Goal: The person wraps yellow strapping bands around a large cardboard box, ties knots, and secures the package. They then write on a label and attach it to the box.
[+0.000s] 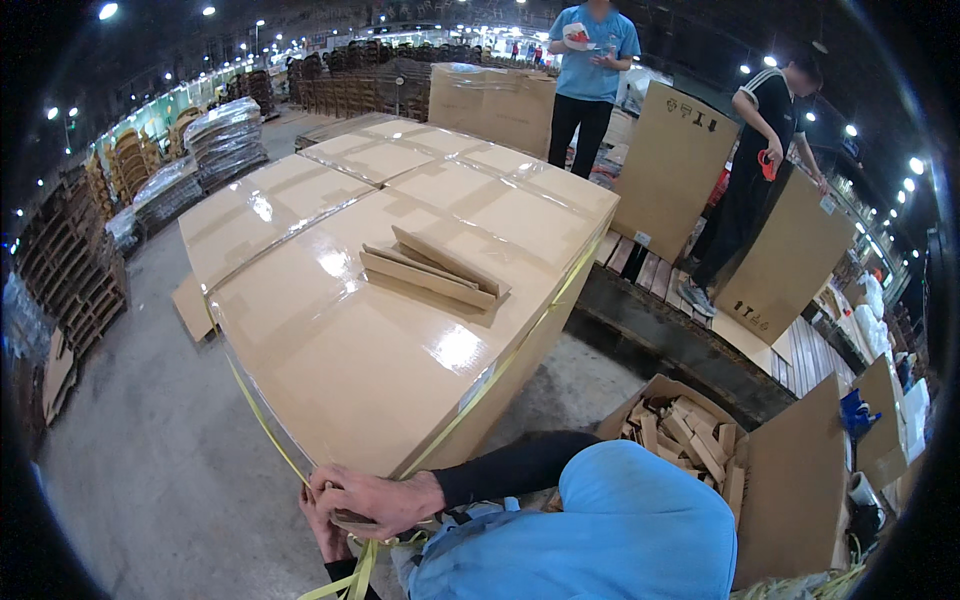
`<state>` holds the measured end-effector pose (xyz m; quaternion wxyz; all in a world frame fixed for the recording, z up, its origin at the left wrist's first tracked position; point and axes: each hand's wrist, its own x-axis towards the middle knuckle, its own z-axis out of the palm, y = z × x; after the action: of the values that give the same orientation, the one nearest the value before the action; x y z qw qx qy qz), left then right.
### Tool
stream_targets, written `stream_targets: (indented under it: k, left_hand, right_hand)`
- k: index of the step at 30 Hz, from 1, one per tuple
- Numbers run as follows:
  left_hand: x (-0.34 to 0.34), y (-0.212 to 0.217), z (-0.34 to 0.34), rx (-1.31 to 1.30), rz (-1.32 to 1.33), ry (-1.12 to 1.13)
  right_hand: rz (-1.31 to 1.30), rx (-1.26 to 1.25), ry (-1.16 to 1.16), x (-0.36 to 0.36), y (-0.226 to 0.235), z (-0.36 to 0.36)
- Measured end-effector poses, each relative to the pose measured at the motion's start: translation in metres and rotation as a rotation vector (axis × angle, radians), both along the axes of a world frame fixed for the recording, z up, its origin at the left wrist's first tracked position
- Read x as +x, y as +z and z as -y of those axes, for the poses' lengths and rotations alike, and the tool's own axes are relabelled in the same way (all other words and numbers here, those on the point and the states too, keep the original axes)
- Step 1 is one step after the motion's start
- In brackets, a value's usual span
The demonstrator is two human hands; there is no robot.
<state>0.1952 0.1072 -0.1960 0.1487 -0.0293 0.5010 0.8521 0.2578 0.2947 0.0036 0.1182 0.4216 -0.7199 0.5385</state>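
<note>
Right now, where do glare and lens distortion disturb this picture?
Head view: white glare patches on the glossy taped tops of the large brown cardboard boxes; head view: fisheye distortion makes the stacked brown wooden pallets at left lean; head view: the rim darkens to black.

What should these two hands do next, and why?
Perhaps draw the yellow strap snug: it runs along two sides of the taped carton to the near corner, where the right hand and left hand meet, and its tails seem to hang loose below them.
</note>
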Motion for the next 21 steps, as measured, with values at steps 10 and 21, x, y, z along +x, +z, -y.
stream_targets:
  k: [10,21]
  left_hand:
    - [0.023,0.049,-0.006,0.001,0.032,-0.053]
    - [-0.021,0.08,0.008,0.034,0.025,-0.159]
  right_hand:
    - [-0.115,0.027,-0.038,0.008,0.031,0.008]
    - [-0.357,-0.442,-0.104,-0.027,0.168,-0.013]
